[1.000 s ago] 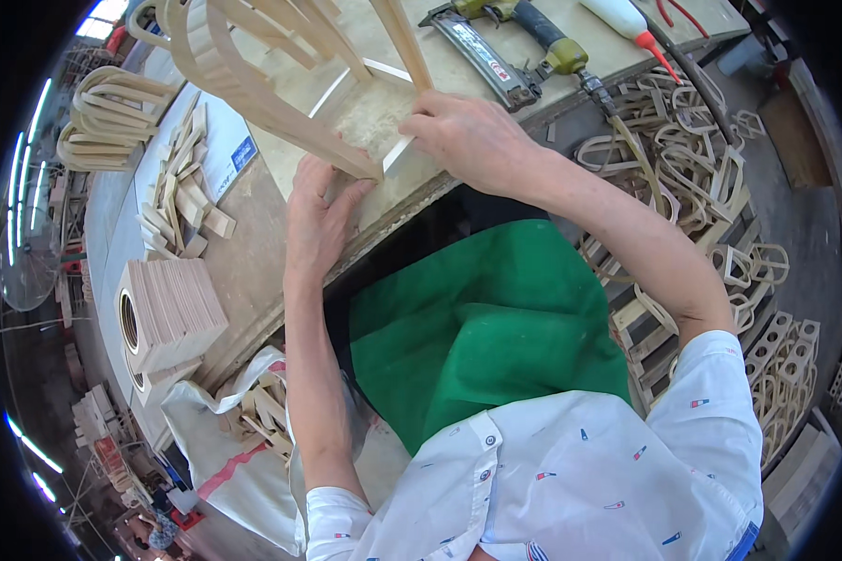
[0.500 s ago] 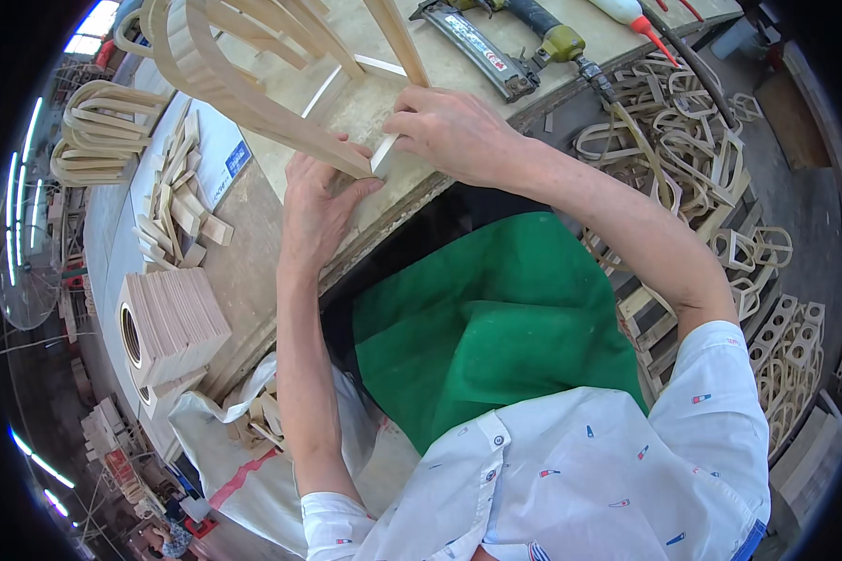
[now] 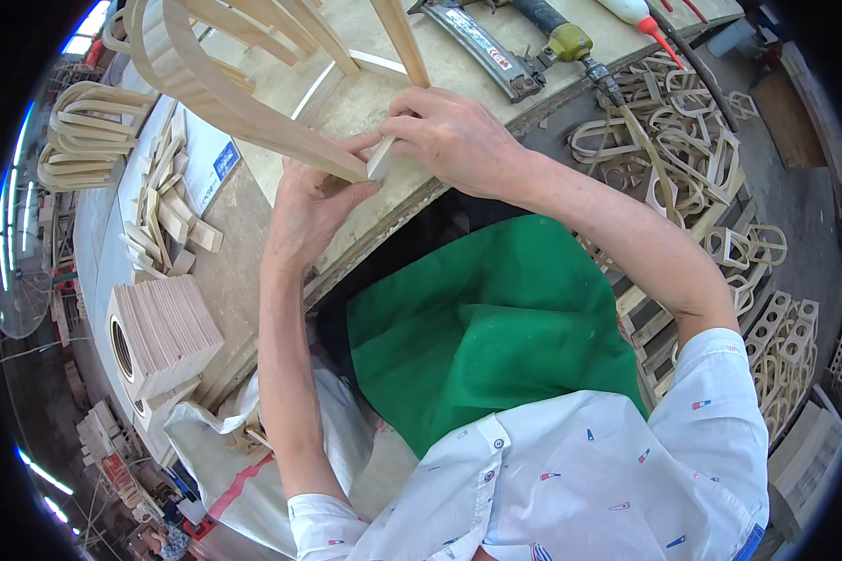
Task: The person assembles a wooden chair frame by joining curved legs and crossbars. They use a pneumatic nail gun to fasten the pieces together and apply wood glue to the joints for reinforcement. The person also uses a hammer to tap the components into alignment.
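Observation:
A bent, U-shaped wooden frame (image 3: 239, 114) stands on the workbench at its near edge, its curved end toward the upper left. My left hand (image 3: 307, 210) is closed around the frame's lower end, thumb on the near side and fingers mostly hidden behind the wood. A short pale wooden strip (image 3: 380, 157) sits against that end of the frame. My right hand (image 3: 458, 140) pinches the strip's other end between thumb and fingers, beside an upright wooden leg (image 3: 404, 47). Behind, another pale crosspiece (image 3: 379, 67) joins the legs.
A nail gun (image 3: 505, 61) with a hose lies right of the frame, near a white glue bottle (image 3: 631, 13) with a red tip. Loose wood strips (image 3: 173, 220), stacked plates with round holes (image 3: 168, 323) and U-shaped pieces (image 3: 94, 136) are leftward. Wooden frames (image 3: 720, 150) pile up at right.
The frame's curved part has shifted slightly left, and my left hand and forearm have moved a little left with it. Both hands keep their hold at the strip and frame end.

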{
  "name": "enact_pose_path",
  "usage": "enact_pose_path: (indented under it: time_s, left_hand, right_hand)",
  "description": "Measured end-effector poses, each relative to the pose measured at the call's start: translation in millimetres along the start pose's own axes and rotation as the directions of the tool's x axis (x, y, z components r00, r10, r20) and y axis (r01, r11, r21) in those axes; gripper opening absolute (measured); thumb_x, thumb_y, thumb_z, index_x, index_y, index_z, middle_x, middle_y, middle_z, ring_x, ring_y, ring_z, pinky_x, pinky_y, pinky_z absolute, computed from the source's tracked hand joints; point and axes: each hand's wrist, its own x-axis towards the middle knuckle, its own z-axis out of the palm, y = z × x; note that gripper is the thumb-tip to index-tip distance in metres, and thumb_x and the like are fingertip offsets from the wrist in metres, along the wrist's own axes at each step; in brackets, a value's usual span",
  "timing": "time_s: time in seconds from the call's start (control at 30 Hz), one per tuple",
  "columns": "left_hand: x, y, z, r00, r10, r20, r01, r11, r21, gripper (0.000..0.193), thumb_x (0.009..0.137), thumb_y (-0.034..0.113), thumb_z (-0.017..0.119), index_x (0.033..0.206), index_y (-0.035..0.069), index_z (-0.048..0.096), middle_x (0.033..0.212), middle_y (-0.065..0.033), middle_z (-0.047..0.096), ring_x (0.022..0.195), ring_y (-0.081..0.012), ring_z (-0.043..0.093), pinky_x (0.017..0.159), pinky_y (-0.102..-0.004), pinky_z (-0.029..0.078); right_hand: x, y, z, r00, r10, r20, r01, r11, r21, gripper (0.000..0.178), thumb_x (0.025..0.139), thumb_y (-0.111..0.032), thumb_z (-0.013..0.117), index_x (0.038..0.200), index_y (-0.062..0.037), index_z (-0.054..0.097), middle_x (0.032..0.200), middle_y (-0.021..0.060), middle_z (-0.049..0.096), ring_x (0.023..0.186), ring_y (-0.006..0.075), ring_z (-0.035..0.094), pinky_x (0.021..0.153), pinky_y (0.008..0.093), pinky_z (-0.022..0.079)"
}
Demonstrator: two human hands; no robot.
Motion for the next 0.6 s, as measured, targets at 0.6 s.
enact_pose_path:
  time_s: [0.6]
  left_hand:
    - [-4, -8, -2, 0.999, -0.039, -0.002, 0.039, 0.999, -0.016, 0.038, 0.067, 0.004, 0.08, 0.105, 0.009, 0.073, 0.093, 0.0015, 0.063, 0.094, -0.0147, 0.057, 0.115, -0.0408, 0.022]
  right_hand:
    - [34, 35, -111, 0.849, 0.472, -0.239, -0.502, 0.861, -0.081, 0.019, 0.088, -0.017, 0.062, 0.099, -0.001, 0.065, 0.081, 0.0051, 0.067, 0.062, 0.0095, 0.061, 0.055, 0.0252, 0.048]
